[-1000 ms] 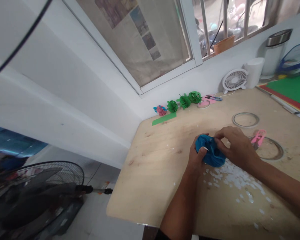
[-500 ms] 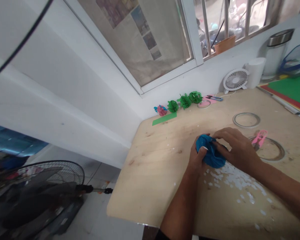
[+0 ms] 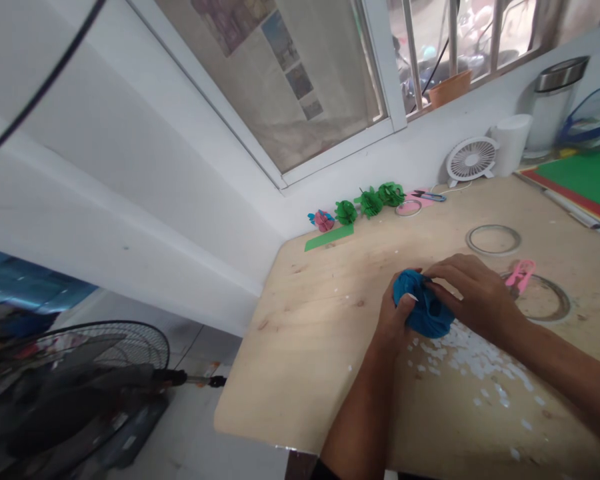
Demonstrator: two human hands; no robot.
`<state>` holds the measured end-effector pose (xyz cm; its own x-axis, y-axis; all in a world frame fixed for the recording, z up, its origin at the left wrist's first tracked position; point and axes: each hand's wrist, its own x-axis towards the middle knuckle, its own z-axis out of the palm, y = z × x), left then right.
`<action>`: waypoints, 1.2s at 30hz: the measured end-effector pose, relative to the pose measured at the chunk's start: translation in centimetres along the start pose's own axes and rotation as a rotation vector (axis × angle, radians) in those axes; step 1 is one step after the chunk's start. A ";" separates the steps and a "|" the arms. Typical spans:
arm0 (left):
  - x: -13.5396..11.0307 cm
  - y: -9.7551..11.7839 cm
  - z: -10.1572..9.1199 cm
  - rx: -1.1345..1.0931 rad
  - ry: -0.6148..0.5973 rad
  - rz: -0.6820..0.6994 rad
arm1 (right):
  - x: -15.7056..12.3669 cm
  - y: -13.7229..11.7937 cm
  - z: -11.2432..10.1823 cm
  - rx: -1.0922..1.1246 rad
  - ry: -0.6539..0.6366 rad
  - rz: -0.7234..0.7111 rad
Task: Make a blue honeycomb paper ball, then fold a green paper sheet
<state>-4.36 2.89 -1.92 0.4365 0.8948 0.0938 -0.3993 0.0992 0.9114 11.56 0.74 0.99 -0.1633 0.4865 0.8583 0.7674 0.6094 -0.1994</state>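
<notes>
A blue folded-paper ball (image 3: 423, 303) is held just above the wooden table (image 3: 305, 333). My left hand (image 3: 395, 320) grips its lower left side, thumb pressed against the paper. My right hand (image 3: 473, 290) covers its right side, with fingertips pinching a fold at the top. Both hands are closed on the ball. White paper scraps (image 3: 467, 363) lie scattered on the table under and to the right of my hands.
Pink scissors (image 3: 519, 275) rest on a metal ring (image 3: 545, 300); another ring (image 3: 494, 239) lies behind. Green paper balls (image 3: 370, 201), a pink-blue one (image 3: 323, 220) and a green strip (image 3: 329, 238) line the wall. A small white fan (image 3: 470, 161), coloured sheets (image 3: 580, 180) and a floor fan (image 3: 75, 380) are around.
My right fingertips have shifted slightly on the top fold of the blue ball. Otherwise the hands and ball stay in place.
</notes>
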 end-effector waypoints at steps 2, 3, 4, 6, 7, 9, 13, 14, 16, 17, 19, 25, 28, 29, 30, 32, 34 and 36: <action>0.0 -0.1 -0.1 0.005 -0.004 0.004 | 0.0 0.0 0.0 -0.006 -0.007 -0.006; 0.0 -0.1 -0.1 0.001 -0.009 0.008 | 0.0 0.0 0.0 -0.008 -0.008 -0.010; 0.1 -0.2 -0.1 -0.006 -0.013 0.013 | 0.0 0.0 0.0 -0.011 -0.008 -0.016; 0.0 -0.3 -0.2 -0.019 -0.018 0.016 | 0.0 -0.1 0.0 -0.019 -0.009 -0.025; 0.0 -0.3 -0.1 -0.022 -0.016 0.011 | 0.0 0.0 0.0 -0.021 -0.009 -0.028; -0.1 -0.2 -0.1 -0.019 -0.004 0.001 | 0.0 0.0 0.0 -0.020 -0.009 -0.033; -0.2 -0.1 0.0 -0.015 0.011 -0.005 | 0.1 -0.1 -0.2 -0.016 0.004 -0.038; -0.2 -0.2 0.0 -0.021 0.012 -0.007 | 0.2 -0.1 -0.3 -0.018 0.007 -0.039; -0.2 -0.2 -0.1 -0.036 0.015 -0.007 | 0.2 -0.1 -0.3 -0.021 0.009 -0.043; -0.2 -0.3 -0.2 -0.044 0.017 -0.006 | 0.2 -0.1 -0.3 -0.021 0.009 -0.047; -0.1 -0.3 -0.2 -0.057 0.014 -0.001 | 0.1 -0.1 -0.2 -0.017 0.008 -0.052; -0.1 -0.2 -0.1 -0.069 0.022 0.015 | 0.1 0.0 0.0 -0.023 0.024 -0.076; -0.1 0.0 0.0 -0.066 0.022 0.016 | 0.2 0.0 0.0 -0.031 0.023 -0.083; -0.1 0.0 0.1 -0.065 0.019 0.016 | 0.2 -0.1 -0.1 -0.033 0.021 -0.086; -0.2 0.0 0.1 -0.061 0.017 0.016 | 0.2 -0.1 -0.1 -0.033 0.020 -0.090; -0.2 0.1 0.1 -0.045 0.019 0.025 | 0.2 -0.1 -0.2 -0.040 0.016 -0.096; -0.2 0.1 0.0 -0.020 0.016 0.044 | 0.2 -0.1 -0.2 -0.053 0.017 -0.108; -0.2 0.0 0.0 0.004 0.005 0.064 | 0.2 -0.1 -0.2 -0.067 0.017 -0.126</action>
<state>-4.44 2.75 -1.91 0.4062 0.9014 0.1502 -0.4235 0.0400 0.9050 11.55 0.63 1.28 -0.2508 0.3976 0.8826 0.7813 0.6215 -0.0579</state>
